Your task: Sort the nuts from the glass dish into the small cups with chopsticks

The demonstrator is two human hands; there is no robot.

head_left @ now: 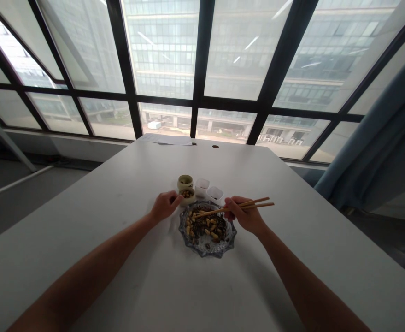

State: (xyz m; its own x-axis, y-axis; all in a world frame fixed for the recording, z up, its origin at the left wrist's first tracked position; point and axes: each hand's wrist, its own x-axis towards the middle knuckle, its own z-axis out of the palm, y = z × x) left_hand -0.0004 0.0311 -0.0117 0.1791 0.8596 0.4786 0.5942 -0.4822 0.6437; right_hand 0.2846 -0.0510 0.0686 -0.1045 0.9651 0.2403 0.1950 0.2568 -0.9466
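Note:
A pair of wooden chopsticks (219,210) is gripped in my right hand (243,213), their tips down among the nuts and seeds on the left side of a scalloped glass dish (219,252). Pale peanuts (207,232) lie mixed with dark striped seeds in that dish. My left hand (166,205) is closed at the left rim of a small greenish cup (187,201) with nuts inside, thumb against it. A second greenish cup (185,179) stands just behind. Whether anything is pinched between the chopstick tips is too small to tell.
Two small clear plastic cups, one at the back (202,186) and one nearer (215,194), stand behind the dish. Paper (169,139) lies at the white table's (126,258) far end. Windows rise beyond, and a blue curtain (375,133) hangs at right.

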